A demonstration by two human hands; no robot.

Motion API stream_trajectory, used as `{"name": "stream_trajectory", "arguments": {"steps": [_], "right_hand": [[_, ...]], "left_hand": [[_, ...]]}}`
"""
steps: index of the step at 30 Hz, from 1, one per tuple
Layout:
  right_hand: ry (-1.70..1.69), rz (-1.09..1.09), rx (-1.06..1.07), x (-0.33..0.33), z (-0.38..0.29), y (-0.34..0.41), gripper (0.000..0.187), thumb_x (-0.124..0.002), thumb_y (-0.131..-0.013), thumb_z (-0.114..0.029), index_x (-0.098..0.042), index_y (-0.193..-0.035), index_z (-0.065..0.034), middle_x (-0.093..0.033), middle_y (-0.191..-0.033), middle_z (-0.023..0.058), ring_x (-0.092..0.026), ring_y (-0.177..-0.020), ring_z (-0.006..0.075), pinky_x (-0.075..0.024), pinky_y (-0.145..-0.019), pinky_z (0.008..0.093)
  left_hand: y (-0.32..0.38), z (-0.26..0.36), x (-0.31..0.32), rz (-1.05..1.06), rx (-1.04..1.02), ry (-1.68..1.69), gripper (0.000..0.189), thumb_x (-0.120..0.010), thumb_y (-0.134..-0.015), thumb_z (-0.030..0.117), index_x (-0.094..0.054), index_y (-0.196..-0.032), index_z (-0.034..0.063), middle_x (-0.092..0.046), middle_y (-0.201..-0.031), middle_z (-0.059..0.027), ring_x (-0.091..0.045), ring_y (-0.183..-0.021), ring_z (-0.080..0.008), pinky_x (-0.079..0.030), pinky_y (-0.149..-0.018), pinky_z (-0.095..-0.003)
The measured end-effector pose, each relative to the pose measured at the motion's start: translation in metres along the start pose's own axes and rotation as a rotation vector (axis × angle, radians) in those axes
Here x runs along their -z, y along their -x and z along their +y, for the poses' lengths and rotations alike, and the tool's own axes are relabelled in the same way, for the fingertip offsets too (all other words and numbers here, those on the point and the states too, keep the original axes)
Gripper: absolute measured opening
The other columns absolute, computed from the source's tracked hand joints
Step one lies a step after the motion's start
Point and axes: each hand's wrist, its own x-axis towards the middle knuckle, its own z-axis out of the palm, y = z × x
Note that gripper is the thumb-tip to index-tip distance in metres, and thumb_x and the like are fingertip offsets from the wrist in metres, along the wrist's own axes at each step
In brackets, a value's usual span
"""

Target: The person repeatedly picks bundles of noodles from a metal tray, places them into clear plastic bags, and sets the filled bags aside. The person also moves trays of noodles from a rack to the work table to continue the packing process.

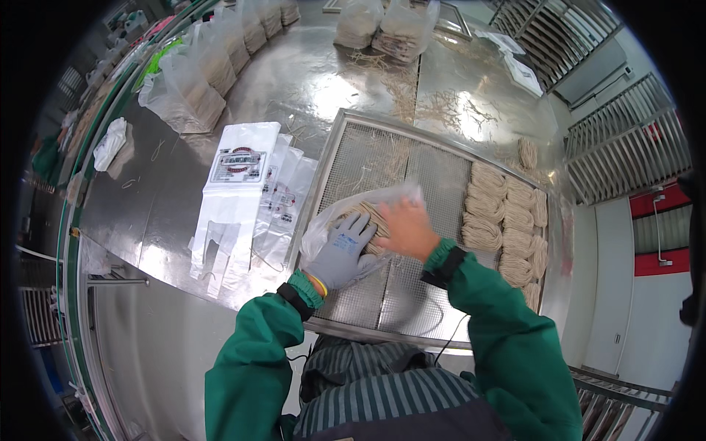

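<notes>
My left hand (341,252), in a grey glove, lies on a bundle of dried noodles (361,212) inside a clear plastic bag (320,229). Bare and slightly blurred, my right hand (407,229) is at the right side of the same bag, near its raised edge; whether it grips the film cannot be told. The bag rests on a metal-framed mesh tray (436,187). Several folded noodle bundles (485,204) sit in columns at the tray's right side. Left of the tray lie flat printed plastic bags (237,171), partly overlapping.
Filled bags of noodles (185,102) stand along the left edge of the steel table (265,88), and more filled bags (405,33) at the far side. Noodle scraps (441,105) are scattered beyond the tray. A crumpled white bag (111,144) lies at left. Slatted racks (629,138) stand at right.
</notes>
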Motion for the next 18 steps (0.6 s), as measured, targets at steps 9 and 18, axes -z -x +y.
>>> {"name": "stream_trajectory", "arguments": {"steps": [9, 18], "right_hand": [[-0.004, 0.878, 0.173, 0.085, -0.014, 0.036, 0.048, -0.071, -0.084, -0.009, -0.060, -0.131, -0.0043, -0.067, -0.088, 0.0109, -0.062, -0.104, 0.0281, -0.0442, -0.100, 0.0398], [-1.489, 0.212, 0.163, 0.174, -0.050, 0.051, 0.037, -0.064, -0.094, -0.009, -0.059, -0.130, -0.0026, -0.067, -0.077, 0.0008, -0.065, -0.074, 0.0102, -0.0503, -0.074, 0.0247]], "left_hand": [[-0.028, -0.005, -0.018, -0.027, 0.081, -0.049, 0.058, -0.064, -0.091, 0.038, -0.054, -0.141, 0.0108, -0.050, -0.146, -0.0184, -0.044, -0.136, -0.0395, -0.036, -0.111, -0.0509], [-0.015, 0.008, 0.029, -0.116, -0.271, -0.143, 0.045, -0.063, -0.091, 0.031, -0.060, -0.131, 0.0104, -0.057, -0.135, -0.0163, -0.054, -0.127, -0.0332, -0.046, -0.101, -0.0444]]}}
